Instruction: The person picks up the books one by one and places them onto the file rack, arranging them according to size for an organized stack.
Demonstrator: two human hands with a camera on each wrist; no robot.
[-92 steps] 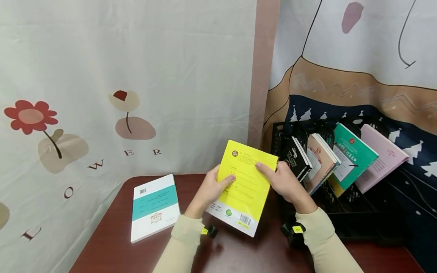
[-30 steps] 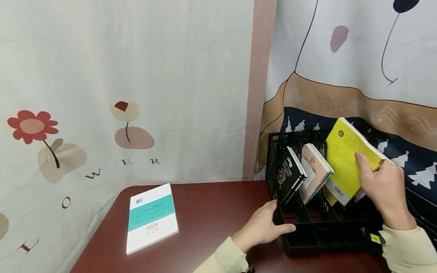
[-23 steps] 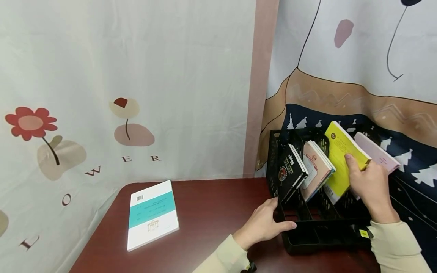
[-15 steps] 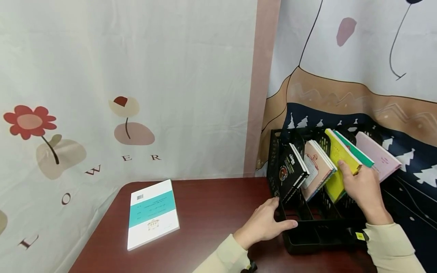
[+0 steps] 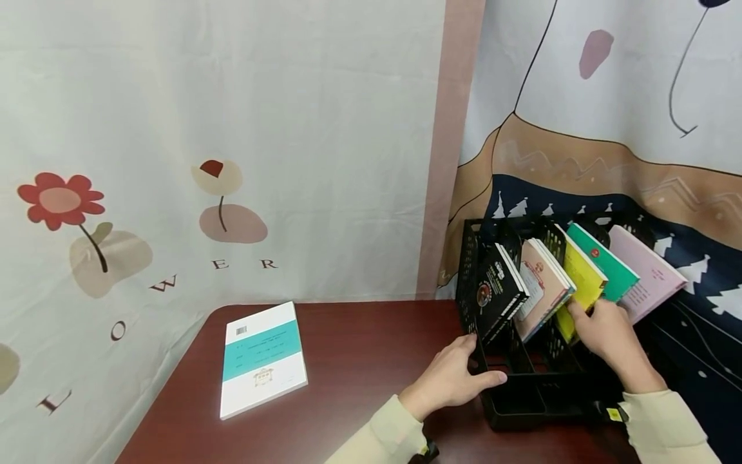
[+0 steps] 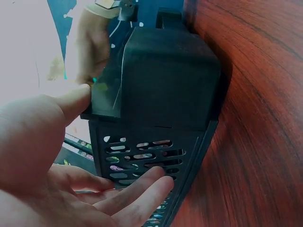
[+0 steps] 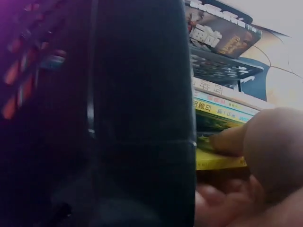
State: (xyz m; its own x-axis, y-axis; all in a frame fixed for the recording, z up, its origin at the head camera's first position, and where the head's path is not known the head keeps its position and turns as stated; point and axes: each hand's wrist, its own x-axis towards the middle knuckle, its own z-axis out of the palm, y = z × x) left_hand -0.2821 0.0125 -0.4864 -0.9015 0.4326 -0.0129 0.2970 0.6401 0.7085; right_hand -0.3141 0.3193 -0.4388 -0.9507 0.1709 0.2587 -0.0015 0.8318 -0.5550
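Observation:
My right hand point(image 5: 608, 332) holds the yellow book point(image 5: 580, 274) by its near edge. In the right wrist view, the thumb lies on one side of that book and the fingers on the other. The book leans in a black book rack point(image 5: 522, 406), between a peach-covered book point(image 5: 536, 287) and a green book point(image 5: 603, 258). My left hand point(image 5: 449, 380) rests at the rack's near left corner, thumb on the front edge. Its fingers extend along the slotted side wall point(image 6: 142, 156) in the left wrist view. The yellow book's lower end is partly hidden.
Black books point(image 5: 501, 293) lean in the leftmost compartment, and a pink book point(image 5: 646, 274) leans at the right. A white and teal book point(image 5: 263, 357) lies flat on the brown table point(image 5: 359, 348) at the left. Printed curtains point(image 5: 324, 142) stand behind.
The yellow book went from both hands, over the table, into the rack in my right hand, and has sunk lower. The left hand moved to the rack's corner and has stayed there.

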